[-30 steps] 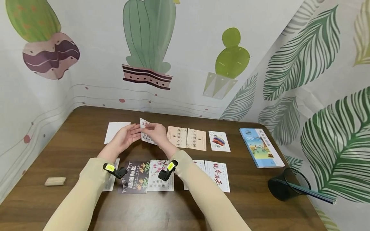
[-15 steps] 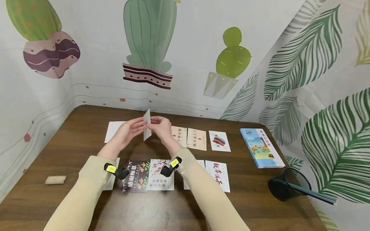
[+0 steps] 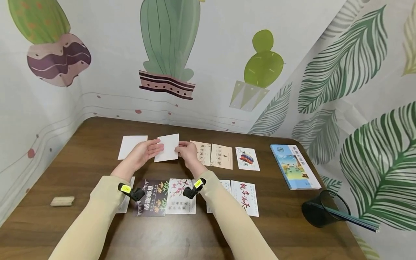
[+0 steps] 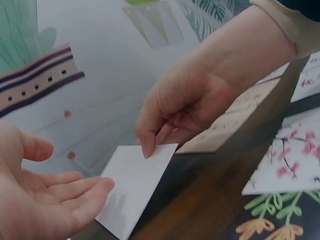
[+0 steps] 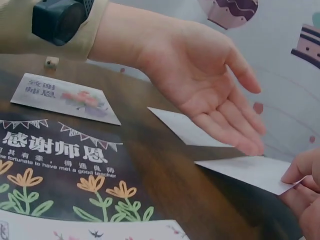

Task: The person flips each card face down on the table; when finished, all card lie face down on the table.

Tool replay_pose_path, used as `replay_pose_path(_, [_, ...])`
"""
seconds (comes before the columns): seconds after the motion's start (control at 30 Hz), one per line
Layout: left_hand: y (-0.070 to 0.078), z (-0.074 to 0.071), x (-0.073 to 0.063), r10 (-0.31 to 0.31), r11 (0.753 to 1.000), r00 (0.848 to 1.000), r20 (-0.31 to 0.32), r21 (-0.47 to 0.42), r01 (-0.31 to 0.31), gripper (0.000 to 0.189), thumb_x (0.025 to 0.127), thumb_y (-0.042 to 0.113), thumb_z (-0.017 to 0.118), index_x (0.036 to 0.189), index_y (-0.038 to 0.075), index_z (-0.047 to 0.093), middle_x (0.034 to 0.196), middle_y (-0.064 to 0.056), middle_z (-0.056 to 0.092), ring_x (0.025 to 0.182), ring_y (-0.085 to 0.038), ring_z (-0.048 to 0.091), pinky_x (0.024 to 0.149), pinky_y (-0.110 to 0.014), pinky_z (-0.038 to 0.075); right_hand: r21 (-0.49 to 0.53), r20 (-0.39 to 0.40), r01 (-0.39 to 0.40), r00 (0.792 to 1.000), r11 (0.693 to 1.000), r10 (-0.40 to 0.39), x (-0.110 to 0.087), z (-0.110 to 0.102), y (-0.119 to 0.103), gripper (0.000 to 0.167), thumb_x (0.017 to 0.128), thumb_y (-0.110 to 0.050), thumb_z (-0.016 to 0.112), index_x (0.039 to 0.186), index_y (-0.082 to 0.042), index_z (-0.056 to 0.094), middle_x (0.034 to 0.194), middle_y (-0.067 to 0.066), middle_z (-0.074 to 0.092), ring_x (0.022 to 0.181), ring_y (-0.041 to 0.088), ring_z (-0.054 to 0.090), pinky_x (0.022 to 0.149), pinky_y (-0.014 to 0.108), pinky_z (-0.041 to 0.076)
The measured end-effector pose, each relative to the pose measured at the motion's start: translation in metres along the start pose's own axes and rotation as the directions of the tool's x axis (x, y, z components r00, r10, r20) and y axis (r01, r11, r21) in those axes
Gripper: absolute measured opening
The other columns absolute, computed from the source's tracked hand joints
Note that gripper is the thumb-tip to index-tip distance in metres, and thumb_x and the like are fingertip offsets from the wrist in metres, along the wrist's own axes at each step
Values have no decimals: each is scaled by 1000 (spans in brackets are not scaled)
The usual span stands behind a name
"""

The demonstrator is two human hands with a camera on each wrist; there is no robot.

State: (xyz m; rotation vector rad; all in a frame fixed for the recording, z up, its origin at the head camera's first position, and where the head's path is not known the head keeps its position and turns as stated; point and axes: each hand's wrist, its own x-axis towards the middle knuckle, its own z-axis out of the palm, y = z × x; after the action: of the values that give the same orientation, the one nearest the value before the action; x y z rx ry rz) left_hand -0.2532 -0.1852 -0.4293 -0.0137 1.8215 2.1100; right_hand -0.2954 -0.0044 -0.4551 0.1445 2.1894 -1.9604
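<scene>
A card with its blank white side up [image 3: 167,148] tilts over the back of the table. My right hand [image 3: 189,153] pinches its right edge between thumb and fingers, as the left wrist view shows the thumb [image 4: 147,145] on top. My left hand [image 3: 143,153] is at the card's left edge, palm turned up and fingers straight, the fingertips right at the edge. Another blank white card [image 3: 130,144] lies left of it, partly behind my left hand. Two peach cards [image 3: 221,156] with writing lie to the right of my right hand.
A front row holds a dark flower card [image 3: 152,198], a blossom card [image 3: 181,196] and a red-lettered card [image 3: 244,196], partly under my forearms. At right are a colourful card [image 3: 247,159], a blue book [image 3: 294,166] and a black pen cup [image 3: 320,209]. A small wooden block [image 3: 62,201] lies left.
My right hand has turned the card over, from its printed blossom side through upright to its blank side, moving slightly right. My left hand stays beside it with straight fingers.
</scene>
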Motion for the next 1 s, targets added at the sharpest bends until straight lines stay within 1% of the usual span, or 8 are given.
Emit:
replay_pose_path(0.17, [-10, -2, 5, -42, 999, 999, -5, 5, 42, 54, 108, 20, 15, 152, -10, 11, 156, -32, 21, 146, -39, 24, 123, -43, 19, -44, 4, -6, 1000, 999, 7, 0, -5, 5, 37, 84, 1, 65, 121, 5, 64, 113, 18, 67, 97, 22, 67, 84, 31, 59])
replay_pose_path(0.4, [-15, -4, 7, -55, 998, 998, -15, 23, 55, 53, 108, 19, 14, 151, -11, 10, 156, -32, 20, 146, -40, 23, 123, -44, 18, -146, 22, -12, 1000, 989, 16, -1, -11, 6, 34, 85, -8, 64, 117, 3, 67, 115, 16, 68, 95, 23, 70, 82, 27, 58])
replay_pose_path(0.53, [-15, -4, 7, -57, 998, 998, -11, 37, 57, 54, 108, 20, 13, 152, -11, 10, 156, -32, 19, 146, -40, 23, 123, -44, 18, -217, 22, 18, 1000, 976, -13, -4, -15, 2, 34, 86, -6, 62, 118, 2, 68, 113, 15, 69, 85, 17, 68, 70, 20, 56])
replay_pose_path(0.63, [-14, -3, 7, -55, 997, 998, -9, 49, 56, 54, 108, 21, 13, 152, -11, 10, 156, -32, 19, 145, -40, 23, 123, -44, 18, -268, 23, 31, 999, 963, -25, -7, -20, -3, 35, 86, -7, 61, 120, 0, 68, 108, 14, 71, 75, 15, 60, 55, 18, 45])
replay_pose_path(0.7, [-14, -3, 7, -55, 996, 998, -8, 63, 55, 55, 108, 21, 13, 151, -12, 10, 156, -32, 19, 145, -41, 23, 123, -45, 19, -281, 33, 42, 999, 959, -34, -8, -24, -4, 34, 88, -8, 61, 120, -1, 68, 107, 13, 71, 76, 14, 61, 54, 18, 44])
replay_pose_path(0.77, [-13, -2, 8, -55, 996, 998, -11, 63, 55, 54, 108, 20, 13, 151, -12, 11, 156, -32, 20, 145, -40, 23, 123, -44, 19, -260, 55, 51, 998, 964, -38, -8, -30, -5, 33, 90, -10, 62, 121, 0, 67, 109, 13, 71, 83, 17, 66, 60, 19, 51])
replay_pose_path(0.87, [-11, 2, 10, -43, 998, 999, -17, 49, 44, 53, 108, 20, 16, 152, -11, 11, 156, -32, 20, 145, -40, 24, 122, -43, 20, -234, 73, 83, 995, 969, -67, -7, -44, -4, 33, 91, -9, 64, 121, 3, 66, 115, 16, 70, 99, 23, 70, 79, 22, 57])
replay_pose_path(1.0, [-7, 14, 16, -32, 999, 999, -9, 13, 32, 53, 108, 19, 20, 152, -9, 13, 157, -30, 21, 145, -40, 25, 122, -41, 22, -238, 35, 100, 995, 966, -94, -6, -73, -3, 35, 87, -6, 63, 121, 4, 66, 116, 19, 70, 104, 27, 68, 85, 28, 58])
